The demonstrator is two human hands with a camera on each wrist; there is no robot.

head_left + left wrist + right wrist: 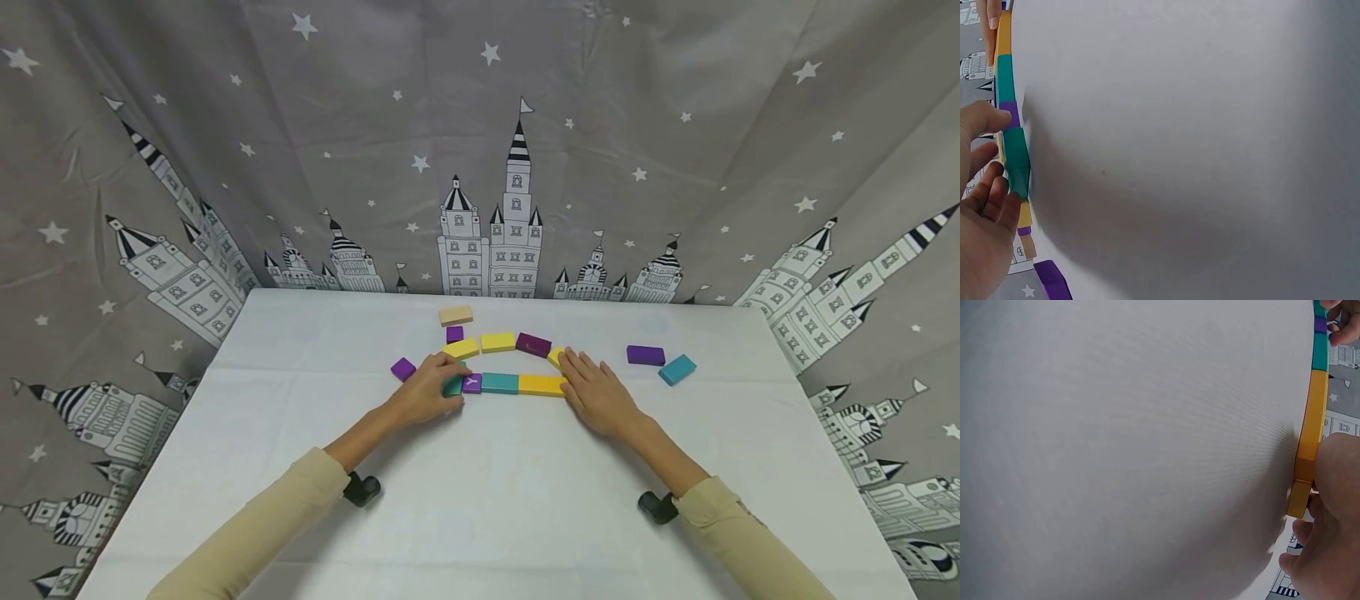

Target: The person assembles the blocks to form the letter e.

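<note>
Head view: left grip (426, 392) curls round teal block (453, 385); straight-fingered right grip (600, 397) touches long yellow block (540, 385).

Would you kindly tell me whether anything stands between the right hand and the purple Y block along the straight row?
Yes, at least two blocks do: the long yellow block by the right hand, then the teal block directly beside the purple Y block.

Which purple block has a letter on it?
The small purple block in line between two teal blocks. It shows a white Y; the other purple blocks show no letter.
</note>
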